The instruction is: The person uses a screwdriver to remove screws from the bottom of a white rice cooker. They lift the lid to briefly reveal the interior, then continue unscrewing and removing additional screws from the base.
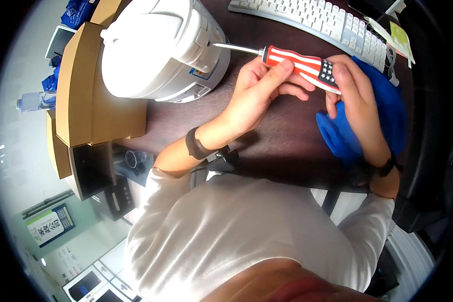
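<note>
Both my hands are on a screwdriver [299,65] with a red and white striped handle and a dark, starred end. My left hand [256,88] grips the handle near the shaft, thumb on top. Around the handle's butt end, my right hand [355,88] has its fingers curled. The metal shaft points left, its tip at the side of a white rice cooker [151,55], by a raised part near the lid. Whether the tip sits in a screw or slot is too small to tell. A blue cloth [350,133] lies beneath my right hand.
A white keyboard [307,20] lies at the far side of the dark table [282,133]. Cardboard boxes [80,90] stand left of the cooker, with a clear plastic bottle [35,102] beyond them. A cable and green-white papers [397,38] are at the far right.
</note>
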